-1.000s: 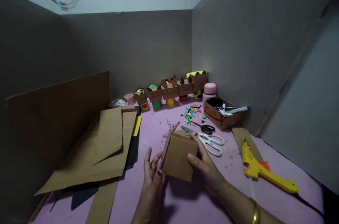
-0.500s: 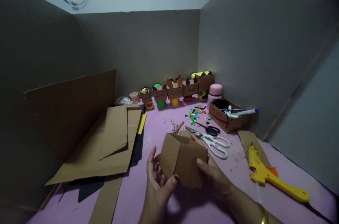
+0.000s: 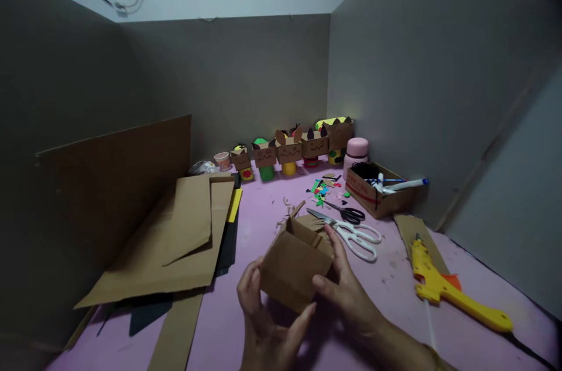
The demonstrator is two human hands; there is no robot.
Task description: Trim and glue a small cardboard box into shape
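Observation:
A small cardboard box [image 3: 295, 270], its opening showing at the top, is held tilted above the pink table between my two hands. My left hand [image 3: 270, 318] grips it from the left and below, fingertips on its left side and the thumb at its lower edge. On the right, my right hand [image 3: 346, 286] clasps it, with the thumb on the near face and the fingers along the far side. White-handled scissors [image 3: 351, 235] and black-handled scissors [image 3: 349, 214] lie just beyond the box, beside cardboard scraps [image 3: 311, 221].
Cardboard sheets [image 3: 149, 265] are stacked at left. A yellow glue gun [image 3: 456, 295] lies at right, below a small box of pens [image 3: 381, 198]. Several cardboard animal figures [image 3: 288, 153] and a pink bottle [image 3: 356, 153] stand at the back. Grey partitions enclose the table.
The cardboard box has been turned between my hands, so its opening and a broad near face now show. My left hand has shifted its hold, its thumb moving to the lower edge.

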